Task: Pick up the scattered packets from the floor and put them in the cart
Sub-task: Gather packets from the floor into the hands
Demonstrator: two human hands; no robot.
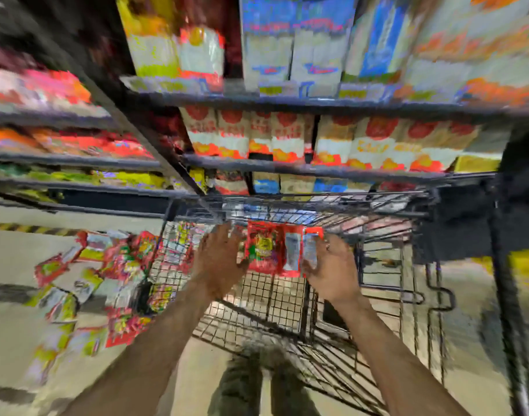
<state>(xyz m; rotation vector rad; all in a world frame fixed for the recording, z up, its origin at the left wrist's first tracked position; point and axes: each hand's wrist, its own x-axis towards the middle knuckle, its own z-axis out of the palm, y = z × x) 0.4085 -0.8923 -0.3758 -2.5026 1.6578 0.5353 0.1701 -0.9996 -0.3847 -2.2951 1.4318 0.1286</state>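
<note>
Store shelves (317, 103) fill the view from 9 o'clock through 12 to 3 o'clock, their tiers packed with blurred boxes and bags in white, red, orange, blue and yellow. Below them, from the centre toward 5 o'clock, stands a black wire cart (287, 295). Its basket holds a few items along the far wall, pale and blue shapes too smeared to identify, and the mesh floor nearer the person looks mostly bare. On the pale floor (14, 325) at 8 to 9 o'clock lies a loose heap of scattered packets (86, 283), red, yellow-green and white, pressed up against the cart's left side. Over the basket, just below centre, both hands hold a small bunch of red packets (278, 250) between them. The left hand (218, 259) is spread flat against the bunch's left edge, fingers splayed. The right hand (329, 265) curls around the right edge, thumb on the packet faces. The person's dark trousers (257, 385) show at 6 o'clock.
</note>
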